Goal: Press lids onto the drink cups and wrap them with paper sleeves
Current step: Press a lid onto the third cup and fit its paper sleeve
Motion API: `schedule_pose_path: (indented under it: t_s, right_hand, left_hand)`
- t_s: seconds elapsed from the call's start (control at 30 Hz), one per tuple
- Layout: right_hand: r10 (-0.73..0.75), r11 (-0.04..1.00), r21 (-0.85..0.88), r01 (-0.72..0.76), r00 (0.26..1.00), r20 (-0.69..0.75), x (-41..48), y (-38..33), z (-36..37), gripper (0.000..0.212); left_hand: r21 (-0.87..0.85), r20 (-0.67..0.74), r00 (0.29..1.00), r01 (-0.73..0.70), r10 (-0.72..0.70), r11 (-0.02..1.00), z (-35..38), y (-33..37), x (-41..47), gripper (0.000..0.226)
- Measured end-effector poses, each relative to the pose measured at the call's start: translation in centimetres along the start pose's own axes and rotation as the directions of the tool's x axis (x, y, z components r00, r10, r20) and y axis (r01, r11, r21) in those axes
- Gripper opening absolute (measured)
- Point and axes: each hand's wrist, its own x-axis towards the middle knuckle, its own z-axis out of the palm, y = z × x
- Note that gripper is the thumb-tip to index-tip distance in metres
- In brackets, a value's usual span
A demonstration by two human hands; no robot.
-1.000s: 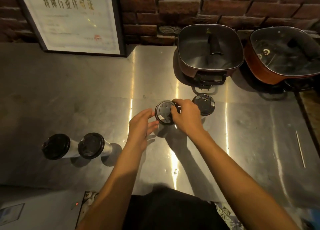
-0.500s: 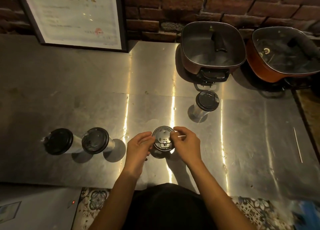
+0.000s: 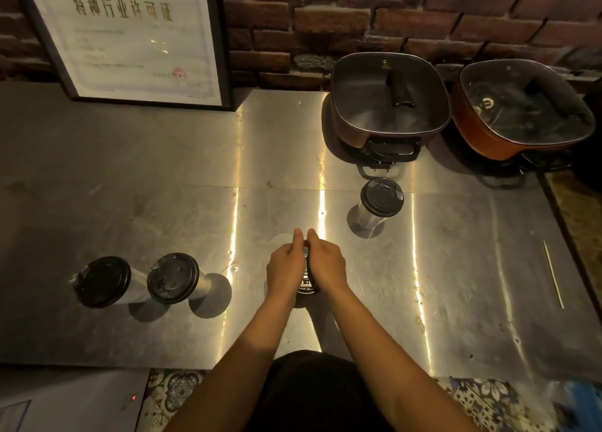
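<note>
A drink cup with a black lid (image 3: 306, 283) stands on the steel counter (image 3: 163, 187) in front of me, mostly hidden under my hands. My left hand (image 3: 284, 268) and my right hand (image 3: 326, 264) lie side by side on top of the lid, fingers stretched forward and pressing down. Only a narrow strip of the lid shows between them. Another lidded cup (image 3: 381, 200) stands behind and to the right. Two more lidded cups (image 3: 104, 281) (image 3: 172, 278) stand together at the left. No paper sleeve is in view.
Two square electric pots with glass lids (image 3: 387, 99) (image 3: 521, 105) sit against the brick wall at the back right. A framed certificate (image 3: 130, 37) leans at the back left. A thin stick (image 3: 552, 278) lies near the counter's right edge.
My hands drew the cup toward me, then shifted from holding the lid's rim at either side to lying flat over the lid together.
</note>
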Motion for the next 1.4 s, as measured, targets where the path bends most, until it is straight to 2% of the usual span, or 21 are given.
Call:
schedule_pose_path:
  t_s: [0.1, 0.27, 0.67, 0.8, 0.9, 0.97, 1.03, 1.07, 1.1, 1.13, 1.17, 1.27, 1.33, 1.4]
  right_hand:
    - [-0.008, 1.0, -0.022, 0.007, 0.998, -0.06, 0.2, 0.4, 0.5, 0.048]
    - [-0.021, 0.999, -0.038, 0.018, 0.996, -0.084, 0.3, 0.7, 0.6, 0.046]
    - [-0.018, 1.0, -0.012, 0.016, 0.993, -0.121, 0.6, 1.1, 0.9, 0.047]
    - [0.005, 0.999, 0.041, 0.001, 0.989, -0.149, 0.7, 1.3, 1.3, 0.032]
    - [0.124, 0.975, 0.203, -0.09, 0.979, -0.161, 0.3, 1.9, 1.2, 0.033]
    - [0.211, 0.938, 0.307, -0.163, 0.969, -0.132, -0.5, 2.8, 1.2, 0.038]
    - [0.241, 0.929, 0.319, -0.188, 0.961, -0.136, -1.1, 4.0, 1.1, 0.047]
    - [0.23, 0.94, 0.289, -0.179, 0.961, -0.153, -1.3, 4.4, 0.9, 0.05]
    - [0.207, 0.953, 0.256, -0.159, 0.964, -0.169, -1.5, 4.6, 0.6, 0.051]
    - [0.167, 0.968, 0.219, -0.126, 0.969, -0.183, -1.6, 4.6, 0.3, 0.052]
    - [0.111, 0.98, 0.183, -0.076, 0.975, -0.194, -1.6, 4.4, 0.0, 0.051]
    - [-0.087, 0.992, 0.073, 0.104, 0.974, -0.211, -0.9, 3.3, -0.9, 0.042]
    - [-0.164, 0.985, 0.021, 0.169, 0.975, -0.153, -0.2, 2.1, -1.0, 0.036]
    - [-0.169, 0.985, -0.036, 0.168, 0.984, -0.058, 0.4, 1.2, -0.6, 0.039]
  left_hand:
    - [0.114, -0.11, 0.992, -0.055, 0.068, 0.992, 0.8, -0.3, 0.1, 0.058]
    - [0.11, -0.152, 0.983, -0.082, 0.099, 0.99, 1.0, -0.8, 0.6, 0.059]
    - [0.194, -0.18, 0.977, -0.075, 0.11, 0.978, 1.3, -1.3, 1.2, 0.061]
    - [0.264, -0.117, 0.981, -0.121, 0.157, 0.957, 0.9, -0.7, 1.1, 0.058]
    - [0.442, 0.068, 0.961, -0.269, 0.267, 0.856, 0.2, 0.2, 1.4, 0.058]
    - [0.603, 0.216, 0.919, -0.392, 0.331, 0.695, -0.3, 1.0, 1.7, 0.06]
    - [0.731, 0.309, 0.868, -0.478, 0.388, 0.488, -0.9, 1.8, 2.1, 0.068]
    - [0.757, 0.329, 0.851, -0.497, 0.409, 0.424, -1.1, 2.1, 2.2, 0.074]
    - [0.762, 0.331, 0.845, -0.502, 0.421, 0.41, -1.3, 2.4, 2.1, 0.078]
    - [0.745, 0.307, 0.85, -0.494, 0.427, 0.448, -1.5, 2.5, 1.9, 0.08]
    - [0.699, 0.255, 0.868, -0.47, 0.427, 0.539, -1.7, 2.5, 1.6, 0.08]
    - [0.368, 0.023, 0.949, -0.3, 0.313, 0.88, -2.1, 1.4, 0.7, 0.073]
    - [0.172, -0.046, 0.984, -0.164, 0.174, 0.971, -1.9, 0.5, 0.1, 0.067]
    - [0.077, -0.044, 0.998, -0.05, 0.054, 0.996, -1.1, -0.2, -0.5, 0.063]
